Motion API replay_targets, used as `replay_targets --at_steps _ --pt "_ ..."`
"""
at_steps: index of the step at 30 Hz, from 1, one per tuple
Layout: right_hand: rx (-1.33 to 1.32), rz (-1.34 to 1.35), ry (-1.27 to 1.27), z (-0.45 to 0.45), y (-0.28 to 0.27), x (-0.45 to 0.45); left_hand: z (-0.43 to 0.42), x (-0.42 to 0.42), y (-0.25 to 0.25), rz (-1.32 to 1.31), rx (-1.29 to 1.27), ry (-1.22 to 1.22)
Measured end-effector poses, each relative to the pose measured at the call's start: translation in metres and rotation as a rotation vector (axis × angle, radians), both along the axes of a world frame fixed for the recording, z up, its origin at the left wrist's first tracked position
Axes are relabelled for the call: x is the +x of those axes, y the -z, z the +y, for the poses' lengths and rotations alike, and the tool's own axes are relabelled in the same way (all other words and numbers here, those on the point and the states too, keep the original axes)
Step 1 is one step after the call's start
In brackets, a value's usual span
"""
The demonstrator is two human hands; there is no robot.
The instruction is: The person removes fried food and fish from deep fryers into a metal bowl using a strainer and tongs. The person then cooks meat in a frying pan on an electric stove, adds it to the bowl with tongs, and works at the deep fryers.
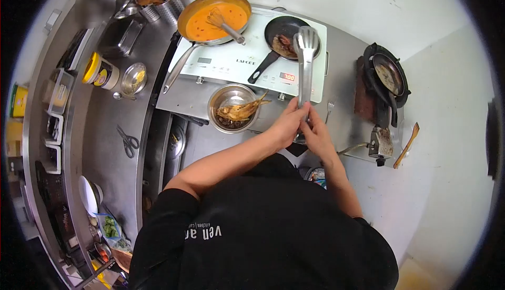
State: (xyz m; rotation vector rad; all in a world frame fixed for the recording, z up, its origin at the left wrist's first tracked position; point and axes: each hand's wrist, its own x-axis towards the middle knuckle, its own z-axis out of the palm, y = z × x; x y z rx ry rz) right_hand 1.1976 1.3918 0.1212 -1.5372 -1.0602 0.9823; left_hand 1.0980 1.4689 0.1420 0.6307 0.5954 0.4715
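Metal tongs point away from me, their scalloped heads over the edge of a small black frying pan with browned pieces of food in it. My left hand is closed around the handle end of the tongs. From the other side my right hand grips the same end, fingers touching the left ones. Left of my hands, a steel bowl holds a golden-brown fried fish over dark bits. The hands hide the end of the tongs.
On the white induction cooktop, a large pan of orange sauce holds a whisk. A fork lies to the right, near a portable burner with another pan. Scissors and a yellow-lidded tub occupy the left counter.
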Motion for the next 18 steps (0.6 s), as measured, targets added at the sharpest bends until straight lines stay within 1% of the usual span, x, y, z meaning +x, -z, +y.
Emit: replay_targets --at_steps 1,2,4,5,6,8,9,10,11,12,13,14,15,16,17,18 --pt "0.007 -0.02 -0.031 0.005 0.001 0.008 0.003 -0.003 -0.006 0.01 0.003 0.042" --pt "0.016 -0.04 -0.061 0.011 -0.003 0.013 0.005 -0.008 -0.015 0.008 -0.001 0.03" --pt "-0.016 0.052 0.024 0.018 -0.026 0.028 0.006 -0.014 -0.029 0.127 0.122 0.166" --pt "-0.097 -0.074 0.037 0.024 -0.043 0.043 0.004 -0.013 -0.01 0.213 0.152 0.172" --pt "-0.179 -0.201 0.05 0.031 -0.061 0.058 0.003 -0.015 0.005 0.206 0.147 0.179" --pt "-0.243 -0.491 0.13 0.047 -0.086 0.076 0.005 -0.021 0.035 0.33 0.221 0.395" --pt "-0.259 -0.463 0.197 0.056 -0.087 0.092 0.006 -0.02 0.066 0.324 0.22 0.397" --pt "-0.267 -0.451 0.233 0.064 -0.091 0.102 0.01 -0.017 0.102 0.353 0.154 0.299" --pt "-0.275 -0.439 0.268 0.071 -0.094 0.113 0.012 -0.015 0.121 0.381 0.088 0.201" --pt "-0.346 -0.506 0.201 0.076 -0.104 0.118 0.013 -0.015 0.119 0.375 0.085 0.204" --pt "-0.416 -0.57 0.134 0.08 -0.109 0.124 0.015 -0.015 0.114 0.493 0.254 0.158" --pt "-0.419 -0.574 0.138 0.084 -0.107 0.131 0.017 -0.015 0.108 0.609 0.425 0.11" --pt "-0.384 -0.679 0.113 0.088 -0.102 0.137 0.019 -0.012 0.103 0.605 0.425 0.113" --pt "-0.349 -0.783 0.085 0.091 -0.098 0.141 0.021 -0.01 0.098 0.686 0.77 0.178" --pt "-0.353 -0.784 0.085 0.093 -0.094 0.145 0.023 -0.007 0.094 0.758 1.118 0.241" --pt "-0.302 -0.92 0.061 0.095 -0.091 0.149 0.026 -0.002 0.089 0.755 1.118 0.244"
